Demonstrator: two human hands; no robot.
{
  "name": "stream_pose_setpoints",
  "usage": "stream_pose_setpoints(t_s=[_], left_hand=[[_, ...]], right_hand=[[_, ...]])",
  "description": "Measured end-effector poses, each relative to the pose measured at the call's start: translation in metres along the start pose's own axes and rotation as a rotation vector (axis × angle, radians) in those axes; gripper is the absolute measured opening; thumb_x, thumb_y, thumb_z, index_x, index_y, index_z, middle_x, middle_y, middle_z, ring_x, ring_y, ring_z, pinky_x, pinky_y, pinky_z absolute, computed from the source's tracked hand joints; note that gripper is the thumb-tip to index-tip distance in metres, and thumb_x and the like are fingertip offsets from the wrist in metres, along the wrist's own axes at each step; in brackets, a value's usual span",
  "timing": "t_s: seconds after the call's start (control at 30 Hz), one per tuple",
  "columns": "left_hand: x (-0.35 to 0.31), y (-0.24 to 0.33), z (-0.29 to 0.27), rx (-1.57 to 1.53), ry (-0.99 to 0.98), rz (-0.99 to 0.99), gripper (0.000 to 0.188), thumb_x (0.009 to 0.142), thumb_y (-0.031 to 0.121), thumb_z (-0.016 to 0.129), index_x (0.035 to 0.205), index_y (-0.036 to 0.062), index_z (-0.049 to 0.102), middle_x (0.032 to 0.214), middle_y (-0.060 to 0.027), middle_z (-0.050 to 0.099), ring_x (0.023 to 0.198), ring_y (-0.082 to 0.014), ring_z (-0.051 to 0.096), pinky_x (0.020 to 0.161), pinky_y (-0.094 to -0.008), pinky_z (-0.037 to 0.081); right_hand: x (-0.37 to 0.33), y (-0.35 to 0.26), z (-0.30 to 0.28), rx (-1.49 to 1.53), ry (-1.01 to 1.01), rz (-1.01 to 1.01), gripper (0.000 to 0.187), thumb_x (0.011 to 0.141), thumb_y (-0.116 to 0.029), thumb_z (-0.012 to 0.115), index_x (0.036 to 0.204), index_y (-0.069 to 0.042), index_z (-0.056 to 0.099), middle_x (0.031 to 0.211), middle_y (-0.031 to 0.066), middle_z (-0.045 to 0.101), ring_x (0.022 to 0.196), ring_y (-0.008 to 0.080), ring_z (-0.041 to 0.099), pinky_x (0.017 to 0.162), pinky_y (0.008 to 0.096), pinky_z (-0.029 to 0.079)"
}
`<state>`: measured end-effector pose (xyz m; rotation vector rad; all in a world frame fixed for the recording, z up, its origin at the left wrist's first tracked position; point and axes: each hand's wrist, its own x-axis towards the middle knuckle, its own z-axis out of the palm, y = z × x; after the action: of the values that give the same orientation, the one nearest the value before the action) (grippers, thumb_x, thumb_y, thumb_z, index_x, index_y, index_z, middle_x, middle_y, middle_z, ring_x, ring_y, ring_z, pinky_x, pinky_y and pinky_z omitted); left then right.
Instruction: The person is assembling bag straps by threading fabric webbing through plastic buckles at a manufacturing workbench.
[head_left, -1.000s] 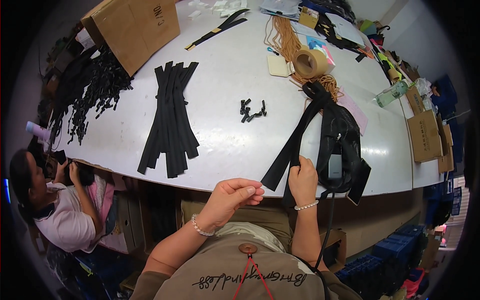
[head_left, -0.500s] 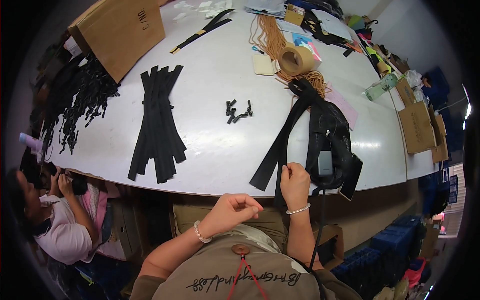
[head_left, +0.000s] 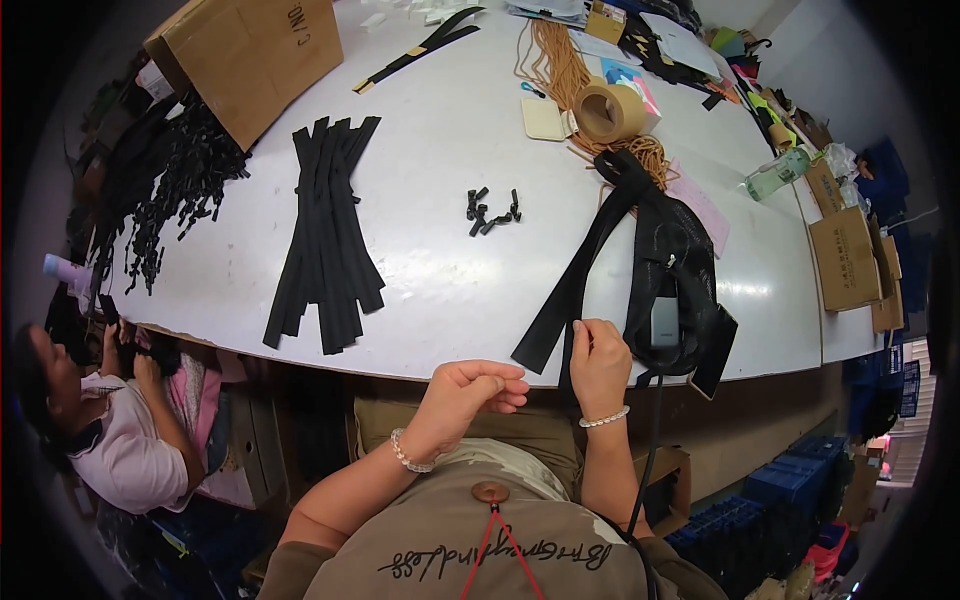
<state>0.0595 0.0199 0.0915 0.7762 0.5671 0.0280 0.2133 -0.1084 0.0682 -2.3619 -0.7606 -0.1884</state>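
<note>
Place: workshop
White worktable: black strips, tan cord, tape roll
Around: cardboard cartons, seated co-worker

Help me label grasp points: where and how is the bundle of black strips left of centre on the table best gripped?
Probably at its narrow waist, from above: the bundle of black strips lies flat on the white table, overlapping there and fanning out toward both ends. The left hand is nearer and could pinch across both long edges; gripping one end might catch only some strips.
</note>
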Motion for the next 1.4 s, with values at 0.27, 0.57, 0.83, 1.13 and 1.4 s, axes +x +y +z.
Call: stream_pose_setpoints(t_s=[0.27, 0.57, 0.83, 1.13, 1.4], left_hand=[[-0.002, 0.006, 0.002, -0.027, 0.017, -0.047, 0.02, 0.087, 0.008, 0.052, 0.102, -0.0029, 0.06, 0.089, -0.0133, 0.065, 0.077, -0.018, 0.065, 0.069, -0.0282, 0.053], [0.012, -0.005, -0.002, 0.028, 0.014, -0.055, 0.008, 0.085, 0.008, 0.052, 0.083, 0.0025, 0.057, 0.074, -0.005, 0.06, 0.069, -0.0144, 0.061, 0.063, -0.0241, 0.05], [0.039, -0.023, -0.021, -0.059, -0.055, 0.08, 0.011, 0.082, 0.007, 0.042, 0.079, 0.0058, 0.052, 0.076, -0.0039, 0.057, 0.079, -0.0128, 0.058, 0.071, -0.0236, 0.046], [0.044, 0.004, 0.008, 0.012, -0.263, -0.015, 0.034, 0.091, 0.019, 0.049, 0.117, -0.003, 0.052, 0.103, -0.0105, 0.062, 0.094, -0.0131, 0.058, 0.085, -0.0267, 0.045], [0.011, 0.032, -0.025, 0.415, -0.16, 0.026, 0.02, 0.086, 0.002, 0.053, 0.104, -0.0046, 0.059, 0.09, -0.0059, 0.064, 0.075, -0.0077, 0.058, 0.071, -0.022, 0.049]], right_hand=[[-0.005, -0.003, -0.002, -0.037, -0.108, 0.018, 0.019, 0.09, -0.013, 0.046, 0.083, 0.001, 0.057, 0.075, 0.0172, 0.056, 0.067, 0.0369, 0.054, 0.059, 0.0421, 0.043], [-0.009, 0.01, -0.001, 0.059, -0.063, 0.025, 0.018, 0.089, -0.012, 0.046, 0.086, 0.003, 0.057, 0.078, 0.0193, 0.058, 0.07, 0.0375, 0.055, 0.06, 0.0418, 0.044], [-0.012, 0.014, -0.011, 0.845, 0.162, 0.476, 0.012, 0.094, -0.012, 0.04, 0.092, -0.002, 0.047, 0.06, 0.0061, 0.053, 0.037, 0.0089, 0.044, 0.033, 0.0197, 0.034], [-0.056, -0.048, -0.014, 0.606, -0.087, -0.019, 0.005, 0.087, -0.002, 0.05, 0.082, -0.001, 0.05, 0.06, 0.0039, 0.051, 0.051, 0.0092, 0.051, 0.046, 0.0243, 0.043], [-0.034, -0.026, 0.015, 1.468, -0.627, 0.445, 0.043, 0.097, -0.034, 0.035, 0.124, -0.001, 0.039, 0.102, 0.0121, 0.058, 0.094, 0.0205, 0.06, 0.072, 0.0279, 0.049]])
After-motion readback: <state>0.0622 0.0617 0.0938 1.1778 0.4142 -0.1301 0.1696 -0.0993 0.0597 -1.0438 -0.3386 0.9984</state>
